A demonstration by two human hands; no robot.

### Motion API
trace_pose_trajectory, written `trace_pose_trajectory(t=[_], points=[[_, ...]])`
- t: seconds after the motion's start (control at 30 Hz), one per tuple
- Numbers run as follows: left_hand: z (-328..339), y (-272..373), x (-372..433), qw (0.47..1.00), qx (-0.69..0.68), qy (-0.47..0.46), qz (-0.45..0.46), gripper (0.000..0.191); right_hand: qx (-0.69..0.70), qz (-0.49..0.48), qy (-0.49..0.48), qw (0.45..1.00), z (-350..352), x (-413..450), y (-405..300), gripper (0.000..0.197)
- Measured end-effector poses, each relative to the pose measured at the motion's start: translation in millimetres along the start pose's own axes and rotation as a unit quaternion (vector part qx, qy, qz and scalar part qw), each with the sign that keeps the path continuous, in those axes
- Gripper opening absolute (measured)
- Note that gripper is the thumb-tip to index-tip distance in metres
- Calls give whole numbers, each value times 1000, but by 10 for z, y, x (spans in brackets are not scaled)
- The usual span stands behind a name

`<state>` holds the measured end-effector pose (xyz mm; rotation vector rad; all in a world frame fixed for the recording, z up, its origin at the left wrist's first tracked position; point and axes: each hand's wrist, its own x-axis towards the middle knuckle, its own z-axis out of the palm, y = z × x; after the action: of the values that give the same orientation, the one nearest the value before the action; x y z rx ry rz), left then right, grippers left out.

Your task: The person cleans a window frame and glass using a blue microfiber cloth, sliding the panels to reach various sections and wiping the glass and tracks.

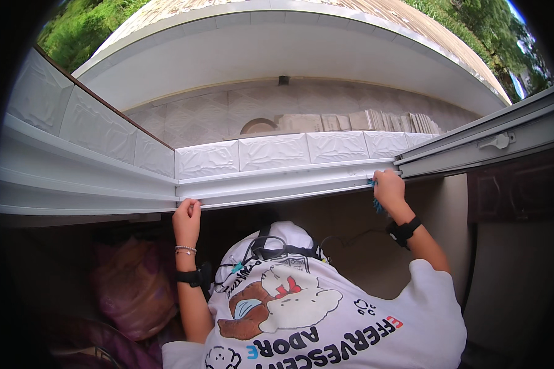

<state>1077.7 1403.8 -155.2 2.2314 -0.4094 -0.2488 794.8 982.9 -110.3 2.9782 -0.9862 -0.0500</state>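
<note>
A white sliding-window track runs across the view, its grooves facing up. At its left end my left hand is curled over the inner edge, fingertips on the rail. My right hand is at the right end, near the sash. It is closed around a blue cloth or fluffy wiper; part of this hangs below the rail, and the rest is hidden by the fingers. The window sash stands beside that hand and carries a white latch.
White embossed tiles line the outer sill. Beyond, a stack of tiles and a round brown object lie on the balcony floor, before a low wall. A purplish plastic bag sits at lower left.
</note>
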Motion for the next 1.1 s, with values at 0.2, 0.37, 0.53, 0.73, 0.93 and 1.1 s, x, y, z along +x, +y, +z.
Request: trace_pose_trajectory(t=[0.2, 0.37, 0.53, 0.73, 0.93, 1.1], points=[[2, 7, 6, 1000, 7, 7, 4, 13, 58, -17, -5, 998, -3, -16, -910, 13], [-10, -65, 31, 1000, -6, -5, -3, 13, 160, -25, 20, 987, -22, -61, -711, 14], [-54, -22, 43, 1000, -1, -23, -5, 13, 19, 79, 8, 997, 28, -11, 191, 13], [-19, -26, 39, 1000, 3, -17, -6, 13, 10, 115, 22, 993, 63, -2, -186, 15], [-36, -36, 51, 1000, 1, -23, -10, 13, 103, 40, 10, 994, 59, -27, -988, 19], [-47, -33, 43, 999, -15, -30, -6, 14, 69, 83, -35, 994, 24, 67, -331, 21]])
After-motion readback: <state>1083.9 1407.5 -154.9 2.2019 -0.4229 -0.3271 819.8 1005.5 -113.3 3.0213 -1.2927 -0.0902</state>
